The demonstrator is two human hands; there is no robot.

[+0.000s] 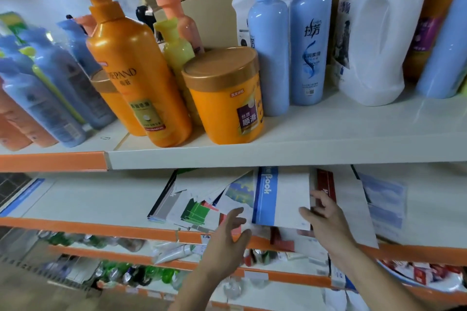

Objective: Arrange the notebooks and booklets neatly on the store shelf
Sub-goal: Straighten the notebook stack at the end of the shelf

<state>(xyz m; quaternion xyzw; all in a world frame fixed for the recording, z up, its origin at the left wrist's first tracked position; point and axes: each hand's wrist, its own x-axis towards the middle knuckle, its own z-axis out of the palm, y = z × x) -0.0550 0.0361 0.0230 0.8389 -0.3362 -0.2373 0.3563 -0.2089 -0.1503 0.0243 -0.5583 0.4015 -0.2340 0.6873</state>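
Left hand [227, 237] hovers at the orange front edge of the middle shelf [101, 228], fingers spread and loose, holding nothing. On that shelf, left to right: grey-spined notebook [164, 201] lying askew; fanned booklets, one green-patterned [197, 212]; blue-and-white notebook [280, 197] flat on top of the heap — right hand [326, 222] pinches its near right corner, thumb on the cover. Red booklet [326, 183] shows just past the right fingers; pale blue booklet [386, 199] lies furthest right. Upper shelf — orange pump bottle [136, 70] among other bottles.
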